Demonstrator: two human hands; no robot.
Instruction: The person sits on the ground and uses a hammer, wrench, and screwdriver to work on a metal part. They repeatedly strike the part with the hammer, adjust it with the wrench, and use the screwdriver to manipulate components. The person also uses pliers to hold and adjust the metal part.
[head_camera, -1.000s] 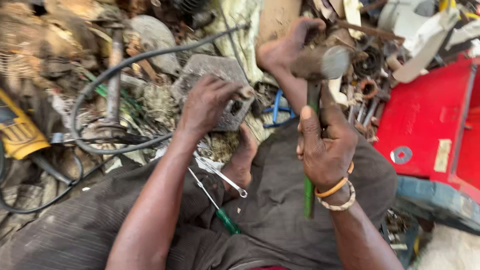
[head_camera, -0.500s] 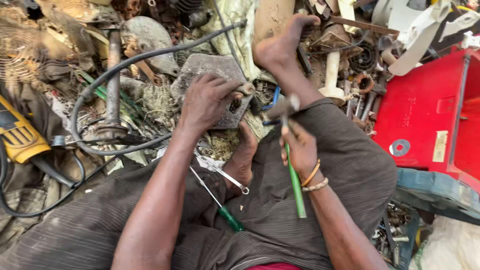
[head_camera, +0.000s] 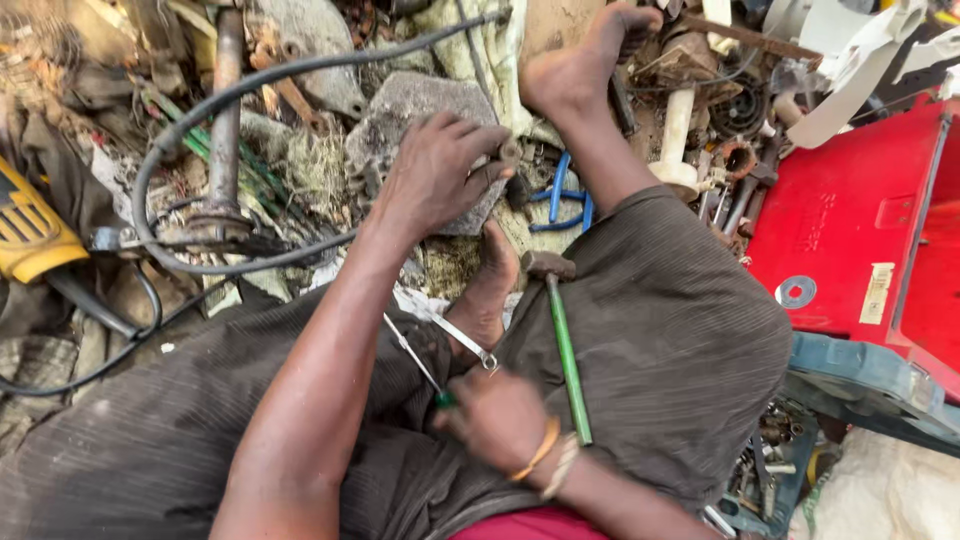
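Note:
My left hand (head_camera: 435, 175) presses down on a small metal part (head_camera: 510, 152) on top of a flat grey stone block (head_camera: 400, 105). My right hand (head_camera: 497, 418) is closed around the green handle of a screwdriver (head_camera: 415, 362) lying across my lap. A hammer (head_camera: 560, 330) with a green handle and rusty head rests on my right thigh, beside that hand. A small spanner (head_camera: 465, 343) lies on the trousers close by. My bare feet (head_camera: 575, 60) rest among the scrap.
A thick black cable (head_camera: 240, 95) loops across the rubble at left, beside a rusty metal shaft (head_camera: 225, 130) and a yellow power tool (head_camera: 30, 230). A red metal box (head_camera: 860, 220) stands at right. Blue-handled pliers (head_camera: 565, 200) and scrap parts lie near my foot.
My right hand lowered the hammer from a raised swing, set it on my thigh, and moved down to grip the screwdriver. My left hand stayed on the block.

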